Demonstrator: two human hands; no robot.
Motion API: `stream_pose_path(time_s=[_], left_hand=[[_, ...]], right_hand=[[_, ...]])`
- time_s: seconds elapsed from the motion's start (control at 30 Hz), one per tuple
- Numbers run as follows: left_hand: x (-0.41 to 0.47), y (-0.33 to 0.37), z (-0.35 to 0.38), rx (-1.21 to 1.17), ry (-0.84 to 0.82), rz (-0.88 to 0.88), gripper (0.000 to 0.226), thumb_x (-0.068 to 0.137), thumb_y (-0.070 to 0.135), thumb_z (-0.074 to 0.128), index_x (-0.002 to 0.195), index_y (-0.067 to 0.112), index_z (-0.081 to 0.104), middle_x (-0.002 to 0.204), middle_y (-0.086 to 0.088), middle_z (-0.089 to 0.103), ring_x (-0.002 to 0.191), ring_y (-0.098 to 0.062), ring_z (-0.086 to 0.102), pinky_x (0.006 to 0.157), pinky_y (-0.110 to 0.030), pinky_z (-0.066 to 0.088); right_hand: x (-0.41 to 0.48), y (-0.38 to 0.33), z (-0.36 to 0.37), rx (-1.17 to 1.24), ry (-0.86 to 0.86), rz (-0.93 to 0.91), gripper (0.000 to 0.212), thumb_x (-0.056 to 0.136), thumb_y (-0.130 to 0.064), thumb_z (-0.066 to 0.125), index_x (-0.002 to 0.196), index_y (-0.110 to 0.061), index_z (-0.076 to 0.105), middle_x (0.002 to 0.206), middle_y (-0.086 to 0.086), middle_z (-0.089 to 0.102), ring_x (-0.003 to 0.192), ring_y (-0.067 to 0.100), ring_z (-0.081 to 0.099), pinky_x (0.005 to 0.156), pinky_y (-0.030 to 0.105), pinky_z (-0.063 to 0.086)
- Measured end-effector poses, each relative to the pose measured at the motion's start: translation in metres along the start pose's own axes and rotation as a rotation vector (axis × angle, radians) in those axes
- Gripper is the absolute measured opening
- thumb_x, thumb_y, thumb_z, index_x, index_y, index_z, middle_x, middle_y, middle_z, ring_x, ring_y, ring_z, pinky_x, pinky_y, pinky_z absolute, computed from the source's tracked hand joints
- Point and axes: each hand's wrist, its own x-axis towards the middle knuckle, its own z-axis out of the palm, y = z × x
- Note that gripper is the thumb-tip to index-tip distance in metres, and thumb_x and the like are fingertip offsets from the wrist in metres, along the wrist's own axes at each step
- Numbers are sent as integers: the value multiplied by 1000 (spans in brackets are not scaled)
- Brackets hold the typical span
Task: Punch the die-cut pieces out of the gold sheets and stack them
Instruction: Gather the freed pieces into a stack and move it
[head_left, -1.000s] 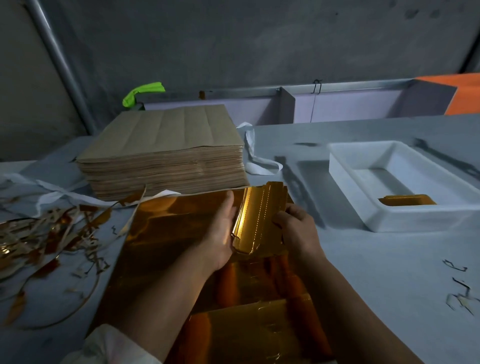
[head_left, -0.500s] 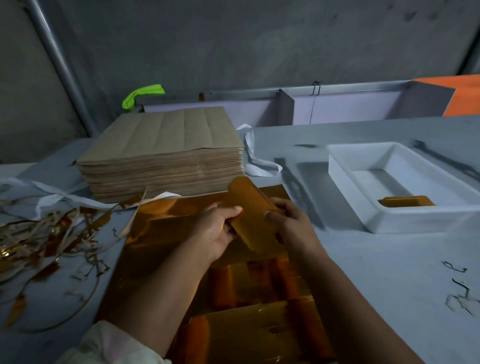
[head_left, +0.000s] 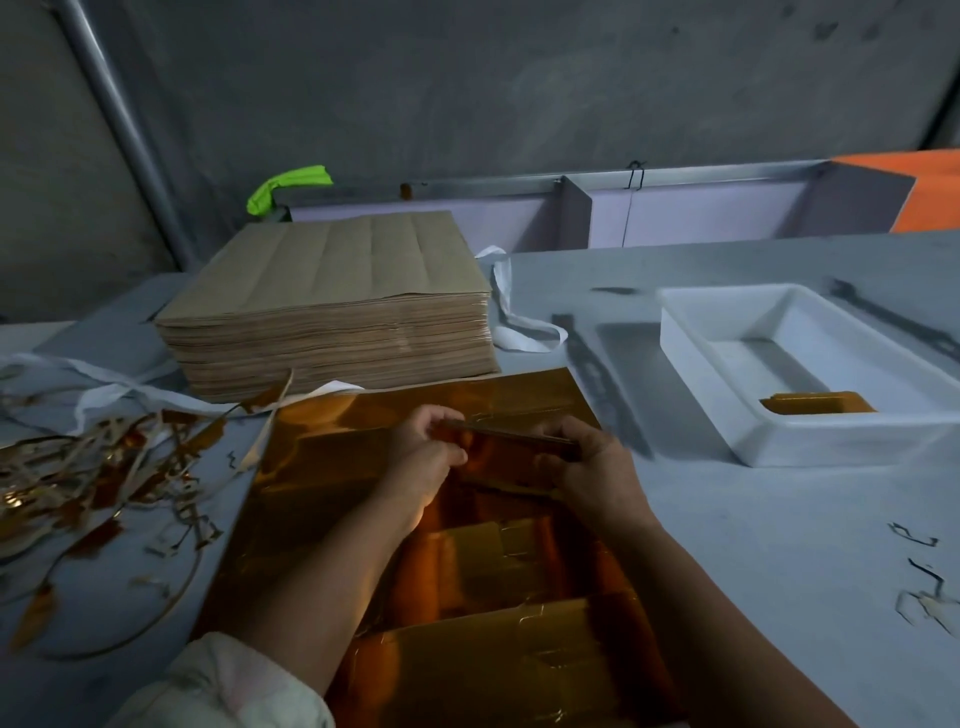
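A large gold sheet (head_left: 332, 467) lies flat on the table in front of me. Just above its middle, my left hand (head_left: 423, 460) and my right hand (head_left: 592, 467) hold a small bundle of punched gold pieces (head_left: 511, 436) between them, nearly edge-on to the camera, each hand pinching one end. A white tray (head_left: 727, 332) at the right holds a low pile of gold pieces (head_left: 815, 402). A thick stack of sheets (head_left: 332, 312), brown side up, stands behind the gold sheet.
Gold and white offcut strips (head_left: 98, 467) lie heaped on the table at the left. A few small scraps (head_left: 924, 597) sit at the right edge. A grey wall, a metal pole and low dividers close off the back.
The bundle of gold pieces was held upright with its shiny faces showing, then turned brown side up, and now lies almost flat and edge-on between both hands, slightly lower.
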Motion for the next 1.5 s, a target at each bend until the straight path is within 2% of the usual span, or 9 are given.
stream_pose_path(time_s=[0.4,0.53,0.63,0.77,0.9,1.0,1.1,1.27,1.5], left_hand=[[1,-6,4,60,-24,-43,34,83,-9,62,93,24,64,99,1,64,91,-11,58,61,-22,41],[0,-7,-2,33,-46,-83,47,82,0,70,122,23,60,118,-2,64,111,-26,60,92,-41,50],[0,-7,-7,-81,-78,-137,47,81,5,73,124,18,59,116,-7,68,108,-27,64,101,-47,48],[-1,-7,0,-477,-67,-285,31,80,-10,65,105,8,57,105,-15,70,97,-27,68,82,-35,54],[-4,-9,13,-588,-93,-344,33,81,-9,65,109,4,56,98,-15,72,93,-24,70,74,-33,56],[-7,-9,19,-539,-146,-311,37,82,-8,65,116,5,59,100,-12,75,99,-24,70,85,-36,56],[-10,-12,21,-420,-196,-278,43,81,-6,67,120,10,57,110,-13,72,104,-26,69,96,-39,52],[-9,0,17,-47,-79,-71,37,86,-1,63,117,18,57,110,-3,66,103,-20,63,84,-33,49],[-9,13,27,5,-127,92,38,95,-4,49,122,24,50,114,-1,61,99,-11,58,70,-23,44]], right_hand=[[1,12,3,-44,-2,79,27,93,-7,64,89,-33,68,91,-6,71,87,14,68,76,33,61],[0,11,-2,15,-27,82,28,94,-8,63,99,-36,65,101,-9,68,99,13,65,81,29,58],[6,5,-9,279,100,132,41,90,-6,68,124,-27,58,112,0,66,103,20,65,88,41,57],[5,-5,-12,677,84,312,51,79,-13,77,124,-19,53,104,10,67,90,25,68,74,38,59],[-4,-5,5,591,-117,309,37,74,-27,80,100,-9,61,90,8,68,84,23,67,75,37,59],[-3,-9,13,564,5,289,19,86,-25,74,92,-10,65,75,3,71,69,16,69,57,29,57],[3,-13,12,460,101,242,1,92,-20,68,92,-18,69,80,-1,75,80,19,72,68,34,55],[5,-12,6,80,101,58,13,96,-25,63,108,-26,67,97,-5,73,91,16,70,83,38,58],[1,-3,9,-110,106,-62,16,95,-23,64,111,-27,66,93,-10,72,85,4,68,78,31,60]])
